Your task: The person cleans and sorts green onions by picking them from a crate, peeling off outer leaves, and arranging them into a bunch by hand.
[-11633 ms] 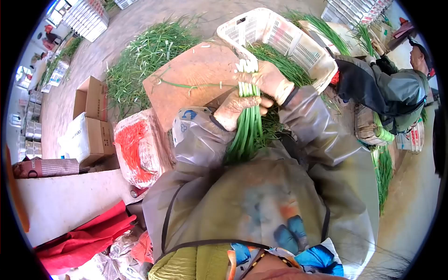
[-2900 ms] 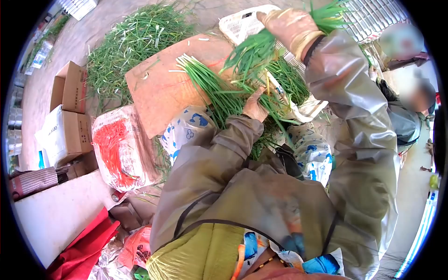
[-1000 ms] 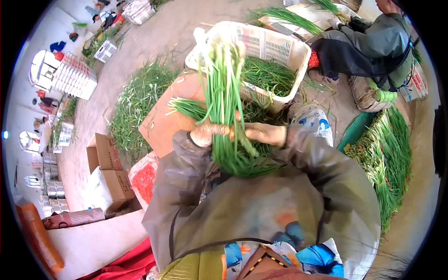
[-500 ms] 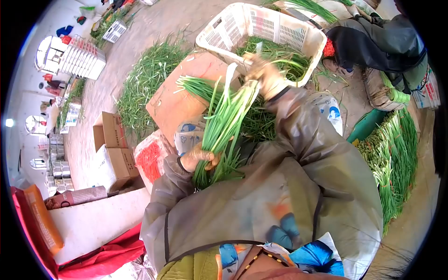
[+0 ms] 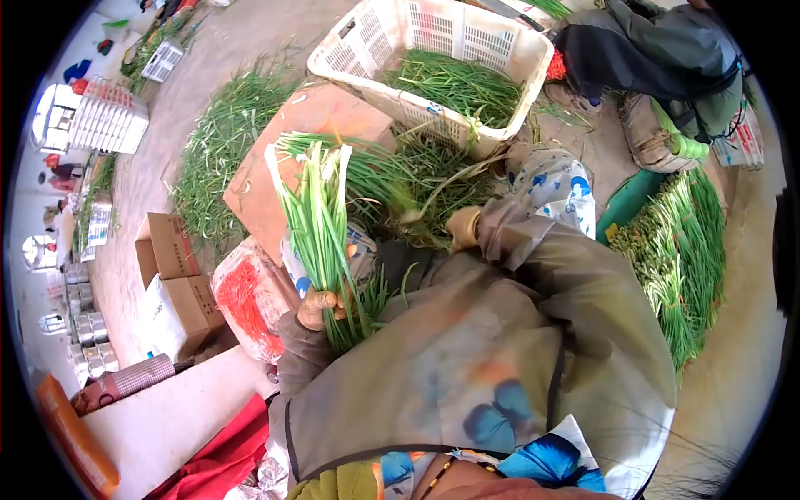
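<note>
My left hand [image 5: 319, 310] is closed around a bunch of garlic chives [image 5: 323, 212], pale root ends up and green leaves hanging down by my lap. My right hand [image 5: 462, 227], empty of that bunch, is low in front of my knees beside loose leaves [image 5: 433, 171]. Its fingers are smeared and partly hidden, so whether anything is in them does not show. More chives [image 5: 367, 179] lie across the reddish board [image 5: 258, 187] just beyond the bunch.
A white plastic crate [image 5: 329, 62] with greens inside stands ahead. Leaf litter [image 5: 221, 142] covers floor to the left, near a cardboard box [image 5: 179, 250] and red ties [image 5: 246, 304]. Tied chives [image 5: 679, 267] are stacked at right; another person [image 5: 642, 62] sits beyond.
The bunch has moved left and turned more upright in my left hand. My right hand has come down from its root ends toward my lap. The view has shifted a little.
</note>
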The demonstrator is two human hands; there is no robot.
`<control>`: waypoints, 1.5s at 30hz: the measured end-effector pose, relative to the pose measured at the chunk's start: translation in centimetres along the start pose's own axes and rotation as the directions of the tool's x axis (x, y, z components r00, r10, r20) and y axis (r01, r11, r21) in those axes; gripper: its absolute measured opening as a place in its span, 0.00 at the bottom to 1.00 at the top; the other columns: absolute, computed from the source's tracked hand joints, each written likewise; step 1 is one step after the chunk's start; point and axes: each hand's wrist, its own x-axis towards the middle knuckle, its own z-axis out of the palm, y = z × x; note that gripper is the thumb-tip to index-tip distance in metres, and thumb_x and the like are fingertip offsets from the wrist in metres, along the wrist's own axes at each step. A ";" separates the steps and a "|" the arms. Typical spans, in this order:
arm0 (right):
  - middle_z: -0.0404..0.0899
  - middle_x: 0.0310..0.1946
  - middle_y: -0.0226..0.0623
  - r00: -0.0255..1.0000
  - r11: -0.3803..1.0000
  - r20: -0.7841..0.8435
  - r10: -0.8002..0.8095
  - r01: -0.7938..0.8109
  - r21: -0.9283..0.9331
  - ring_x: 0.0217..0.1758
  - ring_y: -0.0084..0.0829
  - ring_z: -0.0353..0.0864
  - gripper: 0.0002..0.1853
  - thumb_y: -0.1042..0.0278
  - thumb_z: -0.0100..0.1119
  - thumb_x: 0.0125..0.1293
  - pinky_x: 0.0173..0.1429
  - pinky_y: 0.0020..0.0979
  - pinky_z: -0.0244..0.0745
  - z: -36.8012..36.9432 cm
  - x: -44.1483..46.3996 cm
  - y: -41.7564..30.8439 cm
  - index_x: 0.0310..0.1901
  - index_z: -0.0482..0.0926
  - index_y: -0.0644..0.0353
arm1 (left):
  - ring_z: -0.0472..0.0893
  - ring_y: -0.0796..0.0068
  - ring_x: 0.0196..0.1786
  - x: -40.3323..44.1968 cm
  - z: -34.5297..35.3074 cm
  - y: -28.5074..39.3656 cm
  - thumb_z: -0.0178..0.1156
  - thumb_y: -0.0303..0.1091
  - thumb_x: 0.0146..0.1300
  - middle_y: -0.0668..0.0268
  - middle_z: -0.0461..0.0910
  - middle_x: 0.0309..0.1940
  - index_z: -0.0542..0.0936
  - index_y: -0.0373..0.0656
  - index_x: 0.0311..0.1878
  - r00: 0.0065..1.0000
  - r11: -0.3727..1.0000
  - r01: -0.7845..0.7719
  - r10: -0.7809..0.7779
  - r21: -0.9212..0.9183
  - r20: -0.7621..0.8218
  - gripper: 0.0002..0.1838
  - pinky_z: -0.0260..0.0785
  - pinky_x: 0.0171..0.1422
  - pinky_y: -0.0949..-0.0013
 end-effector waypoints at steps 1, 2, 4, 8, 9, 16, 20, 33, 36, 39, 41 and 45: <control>0.78 0.39 0.45 0.968 0.984 -0.250 0.000 0.044 0.170 0.40 0.42 0.78 0.20 0.48 0.58 0.50 0.48 0.38 0.71 -0.6 -0.7 1.3 0.42 0.80 0.48 | 0.66 0.80 0.14 0.1 0.1 0.2 0.69 0.36 0.43 0.70 0.70 0.17 0.52 0.42 0.67 1.000 1.000 -0.002 0.002 0.019 0.001 0.48 0.55 0.17 0.78; 0.78 0.39 0.44 0.877 0.940 -0.479 0.044 0.126 0.318 0.39 0.41 0.78 0.18 0.49 0.57 0.50 0.47 0.38 0.72 -1.5 -1.9 3.1 0.40 0.81 0.47 | 0.66 0.80 0.14 0.2 0.4 0.3 0.69 0.36 0.43 0.70 0.70 0.16 0.52 0.41 0.66 1.000 0.999 -0.004 0.004 0.037 0.000 0.48 0.55 0.16 0.78; 0.79 0.35 0.43 0.643 0.837 -0.702 0.306 0.170 0.521 0.36 0.41 0.79 0.14 0.51 0.56 0.52 0.44 0.37 0.73 -3.8 -3.2 6.9 0.37 0.81 0.48 | 0.66 0.80 0.14 0.3 0.6 0.3 0.70 0.35 0.41 0.70 0.71 0.17 0.53 0.41 0.66 1.000 1.000 -0.006 0.007 0.022 -0.026 0.49 0.56 0.16 0.78; 0.75 0.40 0.42 0.508 0.964 -0.820 0.263 -0.116 0.237 0.44 0.39 0.76 0.22 0.76 0.49 0.53 0.47 0.34 0.72 -6.3 -2.4 13.4 0.50 0.74 0.43 | 0.67 0.79 0.14 1.2 0.7 0.6 0.71 0.36 0.40 0.70 0.71 0.17 0.55 0.40 0.65 0.999 1.000 0.004 -0.003 0.028 -0.037 0.49 0.56 0.16 0.78; 0.70 0.46 0.39 0.563 0.969 -0.797 0.218 -0.224 0.107 0.48 0.39 0.73 0.31 0.83 0.46 0.50 0.49 0.34 0.72 -6.2 -0.6 14.2 0.56 0.68 0.39 | 0.67 0.79 0.14 1.5 0.6 0.7 0.71 0.36 0.40 0.70 0.71 0.17 0.55 0.40 0.65 0.999 1.000 0.002 0.000 0.031 -0.034 0.49 0.56 0.16 0.78; 0.76 0.40 0.41 0.638 0.955 -0.763 0.106 -0.279 -0.101 0.46 0.39 0.76 0.11 0.68 0.52 0.56 0.46 0.36 0.75 -10.6 2.8 16.0 0.41 0.79 0.55 | 0.67 0.78 0.15 1.9 0.9 0.5 0.72 0.38 0.39 0.67 0.70 0.18 0.62 0.38 0.61 0.996 0.992 0.064 -0.057 0.107 -0.067 0.44 0.56 0.17 0.77; 0.81 0.35 0.35 0.606 0.443 -0.752 0.260 0.618 0.650 0.32 0.23 0.77 0.14 0.59 0.59 0.59 0.37 0.23 0.74 -17.5 -3.2 14.8 0.41 0.80 0.61 | 0.69 0.76 0.17 2.5 -1.1 1.3 0.71 0.36 0.42 0.65 0.72 0.20 0.66 0.38 0.57 0.998 0.992 0.038 -0.032 0.123 -0.052 0.38 0.59 0.19 0.74; 0.80 0.37 0.43 0.502 0.318 -0.862 0.064 0.809 0.495 0.36 0.28 0.79 0.21 0.72 0.62 0.55 0.37 0.25 0.73 -16.1 -5.5 -2.8 0.51 0.71 0.68 | 0.76 0.72 0.43 11.5 5.0 5.2 0.63 0.23 0.49 0.65 0.75 0.42 0.70 0.37 0.53 0.865 0.809 -0.418 0.493 0.412 -0.090 0.25 0.70 0.49 0.67; 0.80 0.34 0.40 0.415 0.458 -0.896 0.156 0.774 0.438 0.35 0.27 0.77 0.22 0.69 0.66 0.50 0.38 0.27 0.71 -15.3 -6.5 -4.7 0.48 0.74 0.62 | 0.76 0.75 0.42 12.8 4.9 4.6 0.61 0.17 0.47 0.69 0.77 0.40 0.72 0.38 0.50 0.835 0.827 -0.455 0.525 0.330 -0.166 0.23 0.69 0.48 0.73; 0.79 0.32 0.38 0.583 0.281 -0.812 0.000 0.779 0.560 0.35 0.30 0.77 0.19 0.71 0.65 0.50 0.42 0.28 0.71 -14.1 -5.9 -4.0 0.44 0.74 0.64 | 0.77 0.74 0.41 11.8 5.6 5.5 0.61 0.15 0.46 0.65 0.78 0.40 0.74 0.35 0.47 0.846 0.815 -0.459 0.523 0.354 -0.106 0.21 0.70 0.46 0.72; 0.79 0.33 0.38 0.581 0.351 -0.812 -0.051 0.772 0.530 0.35 0.29 0.77 0.18 0.71 0.65 0.51 0.42 0.29 0.71 -13.9 -5.5 -3.2 0.44 0.75 0.64 | 0.77 0.74 0.40 11.5 4.9 5.5 0.61 0.16 0.45 0.65 0.78 0.39 0.74 0.35 0.47 0.830 0.780 -0.476 0.551 0.406 -0.084 0.21 0.71 0.45 0.71; 0.80 0.33 0.41 0.582 0.531 -0.808 -0.093 0.716 0.454 0.36 0.34 0.78 0.15 0.66 0.65 0.51 0.43 0.31 0.71 -13.9 -6.5 -2.5 0.40 0.77 0.63 | 0.78 0.71 0.36 10.7 3.7 5.0 0.63 0.18 0.44 0.63 0.78 0.34 0.75 0.36 0.46 0.841 0.834 -0.373 0.489 0.407 -0.231 0.21 0.71 0.42 0.69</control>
